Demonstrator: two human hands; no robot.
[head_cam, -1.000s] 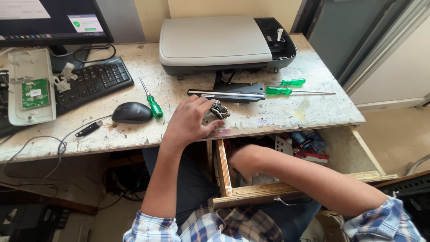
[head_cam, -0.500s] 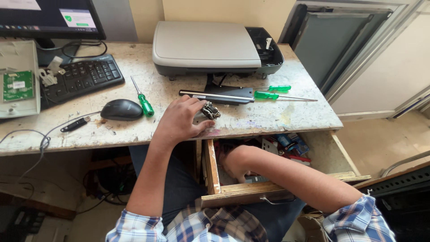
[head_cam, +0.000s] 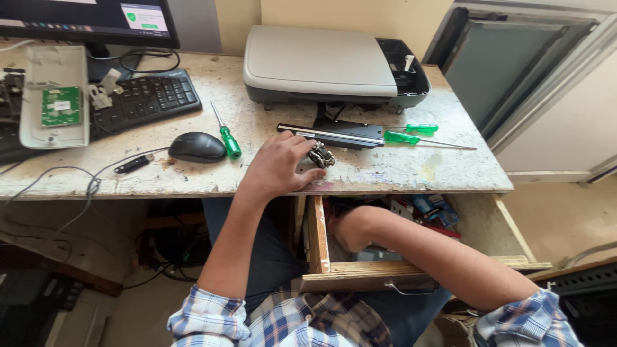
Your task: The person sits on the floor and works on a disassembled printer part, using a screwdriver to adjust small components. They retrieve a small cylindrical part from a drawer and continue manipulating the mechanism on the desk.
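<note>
1. The left hand point(head_cam: 277, 168) rests on the worn pale stone-topped table point(head_cam: 398, 172) near its front edge, touching a small dark metal-and-wire part point(head_cam: 320, 155) just to its right.
2. Behind that part lies a flat black bar-shaped assembly point(head_cam: 331, 135), and behind it a grey flatbed scanner point(head_cam: 321, 64).
3. Two green-handled screwdrivers point(head_cam: 403, 136) lie right of the assembly.
4. Left of the hand lie a third green-handled screwdriver point(head_cam: 226, 136), then a black computer mouse point(head_cam: 196, 147), with a black keyboard point(head_cam: 144, 99) behind.
5. The right hand is hidden inside an open wooden drawer point(head_cam: 319, 239) below the table.
</note>
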